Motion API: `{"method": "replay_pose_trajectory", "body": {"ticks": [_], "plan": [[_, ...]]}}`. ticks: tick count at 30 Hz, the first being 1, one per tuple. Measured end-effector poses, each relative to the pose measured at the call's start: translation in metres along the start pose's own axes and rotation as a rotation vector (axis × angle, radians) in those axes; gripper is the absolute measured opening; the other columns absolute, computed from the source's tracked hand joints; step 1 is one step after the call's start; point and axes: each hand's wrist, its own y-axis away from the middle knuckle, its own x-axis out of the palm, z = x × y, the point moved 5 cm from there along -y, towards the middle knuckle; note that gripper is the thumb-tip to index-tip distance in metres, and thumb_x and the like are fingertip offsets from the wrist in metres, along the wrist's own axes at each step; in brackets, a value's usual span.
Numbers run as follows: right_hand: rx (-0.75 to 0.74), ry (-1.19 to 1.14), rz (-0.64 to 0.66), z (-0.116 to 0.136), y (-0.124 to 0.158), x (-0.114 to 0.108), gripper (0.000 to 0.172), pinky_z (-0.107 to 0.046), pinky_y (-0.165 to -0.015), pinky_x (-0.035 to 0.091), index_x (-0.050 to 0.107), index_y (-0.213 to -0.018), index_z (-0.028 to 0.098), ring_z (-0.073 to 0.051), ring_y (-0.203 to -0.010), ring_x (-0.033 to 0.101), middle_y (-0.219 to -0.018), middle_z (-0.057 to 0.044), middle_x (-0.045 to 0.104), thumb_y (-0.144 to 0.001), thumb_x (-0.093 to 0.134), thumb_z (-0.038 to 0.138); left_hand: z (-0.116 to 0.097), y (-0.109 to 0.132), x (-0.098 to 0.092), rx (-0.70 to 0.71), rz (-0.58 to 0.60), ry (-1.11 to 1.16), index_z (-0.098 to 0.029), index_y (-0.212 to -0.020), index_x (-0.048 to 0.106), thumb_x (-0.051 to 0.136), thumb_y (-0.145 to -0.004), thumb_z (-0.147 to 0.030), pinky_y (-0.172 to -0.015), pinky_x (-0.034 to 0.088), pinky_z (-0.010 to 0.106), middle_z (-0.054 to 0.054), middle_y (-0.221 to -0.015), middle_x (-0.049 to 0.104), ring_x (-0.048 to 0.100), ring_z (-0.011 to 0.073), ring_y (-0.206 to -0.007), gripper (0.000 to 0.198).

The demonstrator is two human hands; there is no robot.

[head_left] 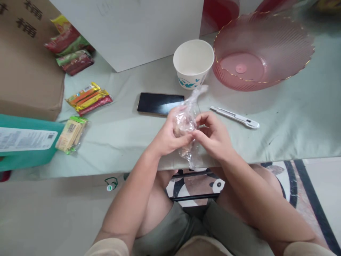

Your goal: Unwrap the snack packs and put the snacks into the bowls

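Observation:
Both of my hands hold a clear plastic wrapper [188,115] with something pale inside, just above the table's front edge. My left hand [169,133] wraps around its left side with the fingers closed. My right hand [214,137] pinches the wrapper's lower right part between thumb and fingers. One twisted end of the wrapper sticks up toward a white paper cup [193,62]; another end hangs down below my hands.
A black phone [160,103] lies behind my hands and a white utility knife [236,117] to the right. A pink plastic bowl [279,39] stands at the back right. Snack packets [89,98], a cardboard box [26,64] and a green box [26,142] are at the left.

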Motion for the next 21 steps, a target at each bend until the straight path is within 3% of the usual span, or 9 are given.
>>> {"method": "replay_pose_trajectory", "body": {"ticks": [3, 7, 11, 16, 19, 21], "plan": [[0.026, 0.037, -0.040, 0.001, 0.000, -0.001, 0.019, -0.025, -0.057, 0.044, 0.057, -0.077, 0.022, -0.011, -0.063, 0.051, -0.073, 0.002, 0.057, -0.090, 0.064, 0.034, -0.001, 0.001, 0.012, -0.026, 0.078, 0.015, -0.030, -0.146, 0.043, 0.086, -0.072, -0.037, -0.096, 0.055, 0.040, 0.008, -0.128, 0.065, 0.067, 0.0258, -0.111, 0.086], [0.016, 0.026, -0.149, 0.001, 0.000, -0.009, 0.027, -0.026, -0.056, 0.044, 0.057, -0.077, 0.023, -0.011, -0.058, 0.052, -0.067, 0.002, 0.059, -0.096, 0.060, 0.041, -0.003, -0.001, 0.006, -0.047, -0.017, 0.127, -0.029, -0.136, 0.051, 0.085, -0.070, -0.035, -0.098, 0.053, 0.038, 0.006, -0.125, 0.067, 0.067, 0.0237, -0.110, 0.075], [0.027, -0.018, -0.261, -0.003, 0.000, -0.018, 0.032, -0.026, -0.059, 0.048, 0.055, -0.081, 0.024, -0.011, -0.059, 0.057, -0.066, 0.003, 0.060, -0.100, 0.058, 0.049, -0.006, 0.000, -0.008, -0.072, -0.144, 0.255, -0.032, -0.135, 0.053, 0.085, -0.067, -0.030, -0.087, 0.055, 0.036, 0.002, -0.110, 0.069, 0.070, 0.0209, -0.097, 0.075], [0.169, -0.136, -0.340, -0.016, -0.004, -0.027, 0.031, -0.022, -0.050, 0.045, 0.049, -0.085, 0.025, -0.010, -0.054, 0.056, -0.064, 0.005, 0.056, -0.097, 0.060, 0.052, -0.017, 0.001, -0.013, -0.145, -0.193, 0.511, -0.029, -0.131, 0.058, 0.072, -0.067, -0.029, -0.079, 0.059, 0.042, 0.003, -0.097, 0.071, 0.073, 0.0274, -0.092, 0.066], [0.278, -0.242, -0.328, -0.020, -0.006, -0.028, 0.030, -0.019, -0.040, 0.037, 0.046, -0.100, 0.028, -0.010, -0.053, 0.059, -0.069, 0.006, 0.057, -0.094, 0.057, 0.056, -0.019, -0.001, -0.012, -0.151, -0.227, 0.564, -0.028, -0.124, 0.062, 0.068, -0.067, -0.028, -0.079, 0.061, 0.045, 0.005, -0.100, 0.074, 0.074, 0.0310, -0.097, 0.057], [0.329, -0.249, -0.234, -0.018, -0.007, -0.023, 0.038, -0.019, -0.038, 0.037, 0.043, -0.111, 0.030, -0.012, -0.057, 0.062, -0.076, 0.006, 0.060, -0.089, 0.062, 0.056, -0.018, -0.002, -0.012, -0.111, -0.281, 0.527, -0.030, -0.122, 0.062, 0.071, -0.066, -0.024, -0.082, 0.061, 0.044, 0.004, -0.103, 0.075, 0.074, 0.0293, -0.098, 0.058]]}}
